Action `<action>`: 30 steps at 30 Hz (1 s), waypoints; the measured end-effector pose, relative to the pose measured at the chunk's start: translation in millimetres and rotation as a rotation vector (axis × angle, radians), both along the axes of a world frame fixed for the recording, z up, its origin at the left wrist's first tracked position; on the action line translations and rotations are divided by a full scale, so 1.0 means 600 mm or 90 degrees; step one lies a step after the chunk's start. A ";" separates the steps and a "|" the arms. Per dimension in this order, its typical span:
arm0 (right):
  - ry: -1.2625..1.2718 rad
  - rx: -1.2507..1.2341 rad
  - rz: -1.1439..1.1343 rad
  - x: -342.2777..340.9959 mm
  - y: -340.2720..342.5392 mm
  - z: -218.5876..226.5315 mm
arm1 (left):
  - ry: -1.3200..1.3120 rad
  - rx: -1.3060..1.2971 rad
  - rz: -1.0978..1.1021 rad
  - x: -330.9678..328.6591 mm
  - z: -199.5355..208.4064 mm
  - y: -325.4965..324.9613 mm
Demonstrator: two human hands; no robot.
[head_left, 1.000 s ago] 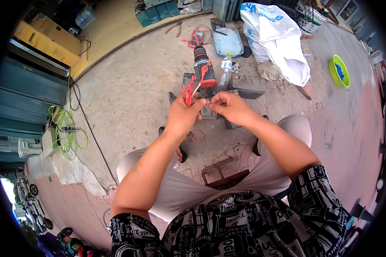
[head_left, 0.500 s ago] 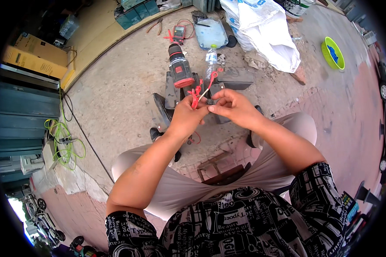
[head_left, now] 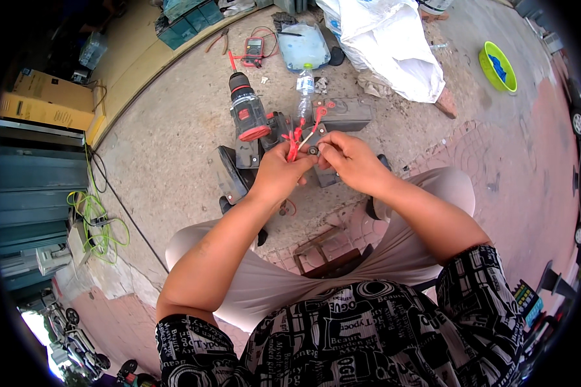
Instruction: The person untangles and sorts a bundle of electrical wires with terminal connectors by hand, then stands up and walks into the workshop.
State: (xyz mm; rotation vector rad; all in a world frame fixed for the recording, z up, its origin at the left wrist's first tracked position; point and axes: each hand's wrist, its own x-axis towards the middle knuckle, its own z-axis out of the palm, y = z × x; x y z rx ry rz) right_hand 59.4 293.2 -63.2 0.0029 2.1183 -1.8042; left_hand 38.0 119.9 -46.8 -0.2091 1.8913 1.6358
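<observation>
Head view: wide fisheye, looking down over shirt (head_left: 348, 329) toward left hand (head_left: 281, 170) and right hand (head_left: 355, 164), near, mid-frame; ground (head_left: 174, 138) spreads beyond.

Red wires (head_left: 293, 151), black-and-red drill (head_left: 246, 111)

Two hands (head_left: 279, 170), one drill (head_left: 249, 115)
</observation>
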 end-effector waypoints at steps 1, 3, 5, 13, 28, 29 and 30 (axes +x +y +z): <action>0.002 0.007 0.002 -0.002 0.001 -0.001 | -0.001 -0.002 -0.001 -0.001 -0.001 0.000; -0.005 0.013 0.001 -0.006 0.002 -0.002 | 0.007 0.012 -0.008 -0.001 -0.006 -0.001; -0.010 0.019 0.000 -0.008 -0.001 0.001 | 0.024 0.021 0.005 0.000 -0.017 -0.004; 0.085 0.073 -0.029 -0.015 -0.010 0.028 | 0.097 -0.092 -0.050 0.003 -0.020 -0.013; 0.130 0.048 0.034 -0.019 -0.035 0.024 | 0.238 -0.245 -0.164 0.014 -0.011 -0.021; 0.131 0.049 0.037 -0.019 -0.035 0.029 | 0.239 -0.245 -0.160 0.014 -0.016 -0.023; 0.138 0.057 0.054 -0.017 -0.035 0.037 | 0.272 -0.270 -0.180 0.014 -0.019 -0.025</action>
